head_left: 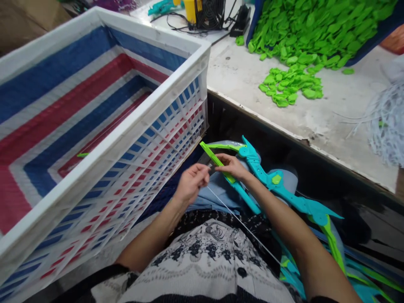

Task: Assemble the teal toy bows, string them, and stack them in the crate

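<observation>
A turquoise and green toy bow [257, 166] lies across my lap and stretches to the lower right. My right hand [232, 166] is closed around a green strip [212, 155] at the bow's far end. Close beside it, my left hand [193, 182] pinches a thin white cord [243, 225]. From there the cord runs taut down to the right, towards more turquoise and green parts beside my lap. The fingertips of both hands nearly meet, and what lies between them is too small to make out.
To the left stands a large white plastic crate [176, 111] with a striped lining. On the white table [232, 78], green pieces [292, 86] spill from a blue bin [252, 27]. A bundle of white cords [389, 122] lies at right; a small black fan [213, 14] stands behind.
</observation>
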Motion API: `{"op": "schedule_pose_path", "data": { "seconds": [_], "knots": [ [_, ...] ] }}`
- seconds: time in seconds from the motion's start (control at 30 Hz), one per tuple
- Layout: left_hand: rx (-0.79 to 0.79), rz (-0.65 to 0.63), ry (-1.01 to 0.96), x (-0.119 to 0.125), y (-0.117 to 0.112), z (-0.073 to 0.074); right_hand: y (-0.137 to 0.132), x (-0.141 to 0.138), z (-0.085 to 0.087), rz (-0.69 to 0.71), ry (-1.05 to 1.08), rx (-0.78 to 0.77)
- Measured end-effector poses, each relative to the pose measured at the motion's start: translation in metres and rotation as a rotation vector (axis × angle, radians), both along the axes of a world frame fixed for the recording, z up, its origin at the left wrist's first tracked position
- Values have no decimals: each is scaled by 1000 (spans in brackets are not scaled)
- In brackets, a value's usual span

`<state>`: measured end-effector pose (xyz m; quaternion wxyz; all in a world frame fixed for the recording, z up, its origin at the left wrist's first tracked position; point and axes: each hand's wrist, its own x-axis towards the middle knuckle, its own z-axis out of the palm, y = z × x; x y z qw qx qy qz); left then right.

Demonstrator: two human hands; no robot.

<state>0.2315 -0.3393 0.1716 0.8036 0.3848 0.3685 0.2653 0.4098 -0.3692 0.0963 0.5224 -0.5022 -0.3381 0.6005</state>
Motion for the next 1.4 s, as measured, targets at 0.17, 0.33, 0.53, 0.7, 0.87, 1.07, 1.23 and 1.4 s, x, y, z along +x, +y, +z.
{"op": "schedule_pose_path", "data": {
  "seconds": [0.17,0.33,0.53,0.7,0.87,1.07,1.23,1.4],
  "knots": [
    [249,72,88,-8,44,14,-7,1,2,-28,-24,-32],
    [425,19,212,0,48,16,-9,1,2,-30,-30,-59],
    [511,74,247,4,51,14,-9,-1,4,-41,-49,-57],
    [546,73,244,6,52,12,-10,0,3,-40,-35,-69],
    [555,100,246,7,53,12,-9,0,0,-49,-40,-61],
    [571,56,223,8,53,15,-8,-1,2,-37,-51,-53],
    [410,-4,97,14,59,15,-11,-4,-2,-30,-69,-39],
    [213,-133,-36,21,67,14,-14,-5,11,-29,-381,115]
  ]
}}
